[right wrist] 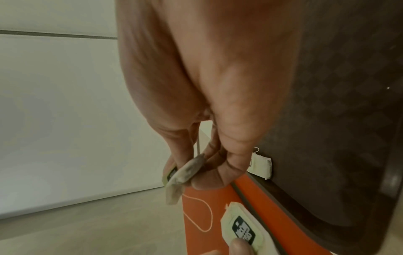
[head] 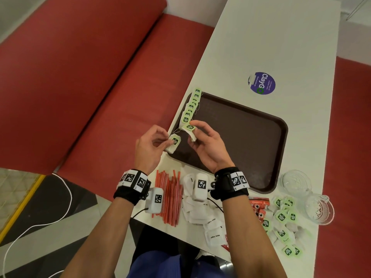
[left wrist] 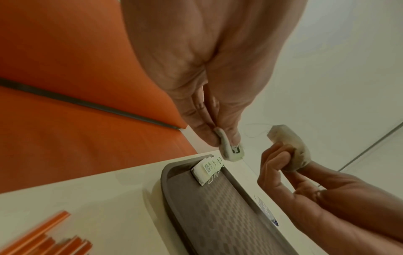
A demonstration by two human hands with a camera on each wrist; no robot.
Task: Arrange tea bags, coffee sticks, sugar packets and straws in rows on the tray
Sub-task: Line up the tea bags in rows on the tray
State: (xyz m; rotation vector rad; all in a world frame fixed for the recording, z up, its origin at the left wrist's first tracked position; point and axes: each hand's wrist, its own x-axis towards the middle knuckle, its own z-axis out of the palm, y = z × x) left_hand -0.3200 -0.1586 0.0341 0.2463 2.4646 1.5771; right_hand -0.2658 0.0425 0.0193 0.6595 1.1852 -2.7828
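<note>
Two tea bags are held above the tray's (head: pixel 267 125) near-left corner: the left hand (head: pixel 149 146) pinches one bag (head: pixel 174 144), the right hand (head: pixel 206 146) pinches the other (head: pixel 190 131). A row of bags (head: pixel 191 106) lines the tray's left edge.

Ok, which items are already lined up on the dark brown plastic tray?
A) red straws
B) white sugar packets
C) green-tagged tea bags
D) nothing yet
C: a row of green-tagged tea bags runs along the left edge of the dark brown plastic tray, while the red straws and white sugar packets lie on the white table beside it.
</note>
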